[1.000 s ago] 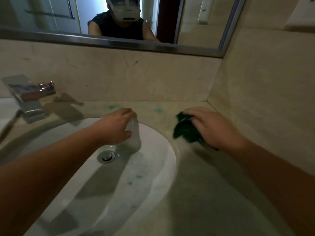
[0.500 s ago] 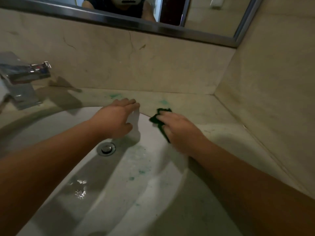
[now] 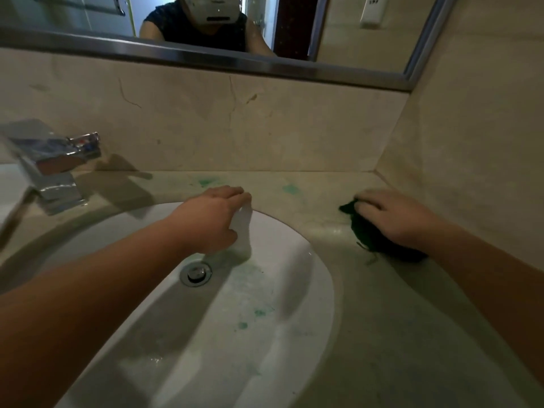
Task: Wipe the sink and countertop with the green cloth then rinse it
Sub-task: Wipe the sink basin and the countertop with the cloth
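Observation:
The dark green cloth [image 3: 371, 237] lies bunched on the beige countertop [image 3: 412, 334], to the right of the white sink [image 3: 282, 290]. My right hand [image 3: 394, 219] presses flat on top of the cloth and covers much of it. My left hand [image 3: 212, 219] is at the sink's far rim, gripping a small white object [image 3: 244, 231] that hangs down into the basin; it is too blurred to identify. Green smears mark the counter behind the sink [image 3: 290, 189] and the basin's inside [image 3: 259, 313].
A chrome faucet [image 3: 56, 172] stands at the left, with the drain [image 3: 195, 273] in the basin's middle. The side wall [image 3: 471, 172] rises close to the right of the cloth. A backsplash and a framed mirror [image 3: 206, 57] close off the back.
My right hand has slid the green cloth from the sink's rim rightward onto the countertop, toward the side wall. My left hand stays at the far rim with the white object.

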{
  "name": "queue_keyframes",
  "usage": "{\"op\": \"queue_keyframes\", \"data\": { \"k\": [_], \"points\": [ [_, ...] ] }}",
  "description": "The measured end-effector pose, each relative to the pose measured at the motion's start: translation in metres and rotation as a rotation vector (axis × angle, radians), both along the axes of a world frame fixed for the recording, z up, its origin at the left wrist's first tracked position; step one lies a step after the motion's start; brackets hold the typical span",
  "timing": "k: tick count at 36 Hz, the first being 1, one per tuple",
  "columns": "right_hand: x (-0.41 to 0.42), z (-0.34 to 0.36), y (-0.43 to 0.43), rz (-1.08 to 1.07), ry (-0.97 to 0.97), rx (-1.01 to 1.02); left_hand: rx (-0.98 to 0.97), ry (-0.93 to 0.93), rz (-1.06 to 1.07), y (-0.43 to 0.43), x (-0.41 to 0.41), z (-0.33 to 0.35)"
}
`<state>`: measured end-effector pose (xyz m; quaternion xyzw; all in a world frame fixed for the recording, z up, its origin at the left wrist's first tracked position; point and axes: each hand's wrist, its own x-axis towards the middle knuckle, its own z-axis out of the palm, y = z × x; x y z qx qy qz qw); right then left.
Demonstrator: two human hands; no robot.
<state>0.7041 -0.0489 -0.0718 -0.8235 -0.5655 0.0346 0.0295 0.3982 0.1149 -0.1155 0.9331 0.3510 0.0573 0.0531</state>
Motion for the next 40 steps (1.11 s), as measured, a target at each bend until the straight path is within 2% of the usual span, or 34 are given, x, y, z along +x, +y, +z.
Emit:
{"op": "queue_keyframes", "data": {
  "k": [2,5,8,11,15,18,21,25,28,32,35,38,40],
  "points": [
    [0.003,-0.025,0.008,-0.024,-0.044,-0.079,0.045,0.021,-0.005,-0.001,0.004,0.004],
    [-0.016,-0.036,0.02,-0.014,0.008,0.008,0.111,0.064,-0.015,-0.001,0.013,0.009],
    [-0.057,-0.038,0.026,0.253,-0.037,0.073,0.1,0.075,-0.019,0.004,0.02,0.015],
    [-0.093,-0.035,0.028,0.346,0.087,0.151,0.024,0.066,-0.048,0.012,0.022,0.021],
    [-0.101,-0.018,0.017,0.537,0.165,0.104,-0.028,0.107,-0.049,0.017,0.02,0.019],
    [-0.073,0.007,0.01,0.408,0.172,0.267,-0.061,0.083,-0.059,0.02,0.015,0.014],
    [-0.028,0.021,0.01,0.274,0.09,0.443,-0.067,0.046,-0.069,0.022,0.014,0.014],
    [0.035,-0.014,0.006,0.217,-0.282,0.119,-0.077,0.025,-0.069,0.023,0.016,0.012],
    [0.06,-0.047,0.008,0.073,-0.359,-0.043,-0.1,0.015,-0.074,0.028,0.013,0.01],
    [0.071,-0.05,0.029,-0.107,-0.209,0.03,-0.102,-0.031,-0.075,0.035,0.007,0.005],
    [0.077,-0.046,0.051,-0.17,-0.016,0.101,-0.036,-0.034,-0.047,0.038,0.001,0.005],
    [0.073,-0.041,0.063,-0.181,0.12,0.086,-0.026,0.0,-0.039,0.036,0.001,0.007],
    [0.065,-0.04,0.074,-0.138,0.131,0.098,-0.036,0.007,-0.033,0.036,0.003,0.006]
  ]
}}
